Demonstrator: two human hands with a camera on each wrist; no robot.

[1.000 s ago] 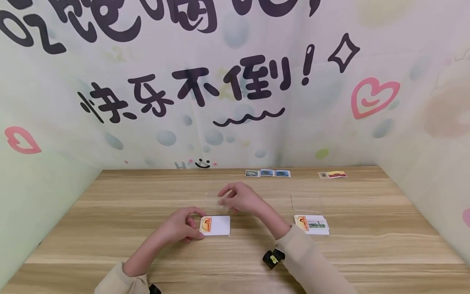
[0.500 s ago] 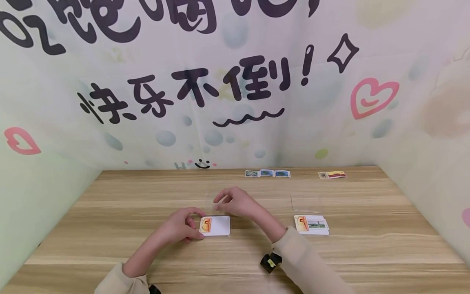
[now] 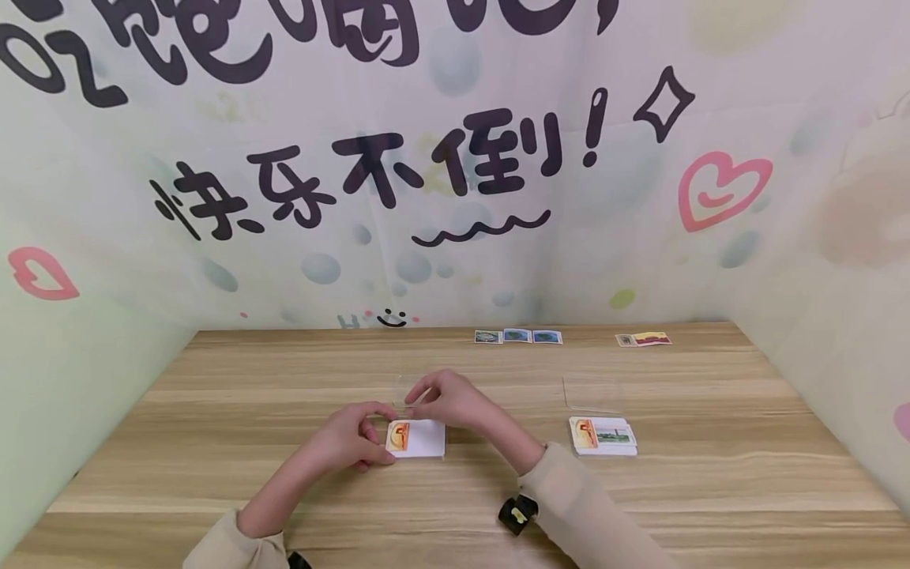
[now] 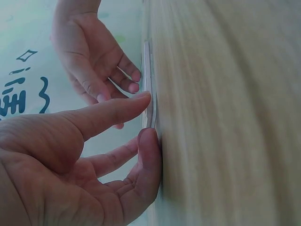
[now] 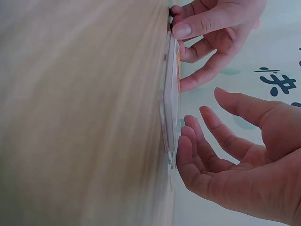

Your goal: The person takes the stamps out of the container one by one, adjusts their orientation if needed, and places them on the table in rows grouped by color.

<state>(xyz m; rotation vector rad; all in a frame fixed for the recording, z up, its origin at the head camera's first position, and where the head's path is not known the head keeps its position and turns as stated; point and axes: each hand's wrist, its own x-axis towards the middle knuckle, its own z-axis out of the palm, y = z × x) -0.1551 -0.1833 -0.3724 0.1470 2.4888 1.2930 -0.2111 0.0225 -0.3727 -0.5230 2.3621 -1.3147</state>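
A stack of white cards (image 3: 426, 438) lies on the table, with a small orange stamp-like picture (image 3: 400, 435) at its left end. My left hand (image 3: 348, 435) grips the stack's left end, index finger at the far corner and thumb at the near one. In the right wrist view, clear plastic (image 5: 163, 113) shows along the stack's underside. My right hand (image 3: 455, 399) hovers at the stack's far edge, fingers loosely bent with nothing between them. Just beyond, a clear plastic piece (image 3: 401, 387) lies partly hidden by that hand.
To the right lies another stack of white cards (image 3: 626, 449) bearing orange and green pictures, with a clear plastic piece (image 3: 593, 393) behind it. Small blue and green stamp-like pictures (image 3: 518, 336) and a red-yellow one (image 3: 652, 338) line the table's back edge, below the printed cloth (image 3: 298, 269).
My right hand has moved left and nearer, from over the clear plastic piece to the far edge of the card stack. My left hand stays where it was.
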